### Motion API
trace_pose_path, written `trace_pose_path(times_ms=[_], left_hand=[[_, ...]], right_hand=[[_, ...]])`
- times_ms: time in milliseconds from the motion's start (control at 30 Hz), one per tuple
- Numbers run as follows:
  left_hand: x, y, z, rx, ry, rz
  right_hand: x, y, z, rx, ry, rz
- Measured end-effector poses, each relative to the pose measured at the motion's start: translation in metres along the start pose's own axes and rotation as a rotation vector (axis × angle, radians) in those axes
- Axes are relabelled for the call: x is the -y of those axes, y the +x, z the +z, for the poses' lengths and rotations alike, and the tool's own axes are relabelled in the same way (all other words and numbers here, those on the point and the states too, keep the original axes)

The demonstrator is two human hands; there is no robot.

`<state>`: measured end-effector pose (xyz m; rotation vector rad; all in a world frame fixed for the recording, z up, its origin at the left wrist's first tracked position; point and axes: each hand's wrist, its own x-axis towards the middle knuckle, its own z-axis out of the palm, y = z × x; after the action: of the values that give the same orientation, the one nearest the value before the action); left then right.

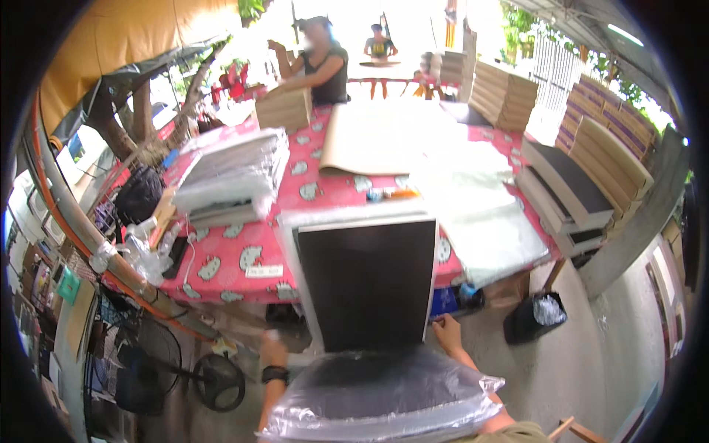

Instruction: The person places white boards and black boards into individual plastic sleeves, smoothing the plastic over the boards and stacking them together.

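A worktop [306, 166] under a pink patterned cloth fills the middle of this open shed, and it is crowded. On its left lies a pile of plastic-wrapped panels [233, 166], with a stack of tan boxes [284, 111] beyond. Large pale brown paper [351, 144] curls across the far middle; clear plastic sheets [495, 240] spread over the right side. More tan boxes [502, 92] tower at the far right, and black-topped boxes [565, 181] crowd the right edge. A co-worker [329, 70] is at the far left side, another person [379, 48] farther back. A black bin [533, 321] stands on the floor at the near right.

Near the middle, a black panel [365, 284] with a pale border stands tilted at the near edge, hiding part of the cloth. Nearer still, a clear-wrapped dark bundle [384, 399] lies between the person's forearms and covers part of the right one. The left hand [273, 345], a dark band on its wrist, reaches forward, blurred; I cannot tell its grip. The right hand [447, 332] is just beside the panel's right edge, fingers bent; whether that grip is closed on anything, I cannot tell.
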<state>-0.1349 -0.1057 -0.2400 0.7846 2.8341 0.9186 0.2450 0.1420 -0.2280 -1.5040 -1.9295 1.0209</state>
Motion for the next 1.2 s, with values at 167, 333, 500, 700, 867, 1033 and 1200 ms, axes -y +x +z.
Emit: trace_pose_path(times_ms=[167, 333, 500, 700, 867, 1033, 1200], left_hand=[[-0.049, 0.069, -0.188, -0.949, -0.296, 0.338], [-0.204, 0.023, -0.248, -0.459, -1.291, 0.463], [-0.271, -0.016, -0.213, 0.477, -1.385, 0.359], [-0.299, -0.021, -0.166, 0.725, -1.403, 0.552], [-0.299, -0.042, -0.142, 0.493, -1.314, 0.613], [-0.283, -0.037, -0.128, 0.649, -1.072, 0.658], [-0.281, -0.037, -0.123, 0.584, -1.185, 0.378]], right_hand=[[0.188, -0.043, -0.104, 1.203, 0.908, -0.511], [0.167, -0.054, -0.023, 1.754, 0.45, -0.416], [0.07, -0.019, 0.048, 1.319, -0.198, -0.177], [0.251, 0.001, -0.038, 0.796, 0.036, -0.674], [0.298, -0.033, -0.044, 0.506, 0.489, -0.763], [0.269, -0.044, -0.04, 0.367, 0.472, -0.482], [0.271, -0.041, -0.044, 0.166, 0.6, -0.394]])
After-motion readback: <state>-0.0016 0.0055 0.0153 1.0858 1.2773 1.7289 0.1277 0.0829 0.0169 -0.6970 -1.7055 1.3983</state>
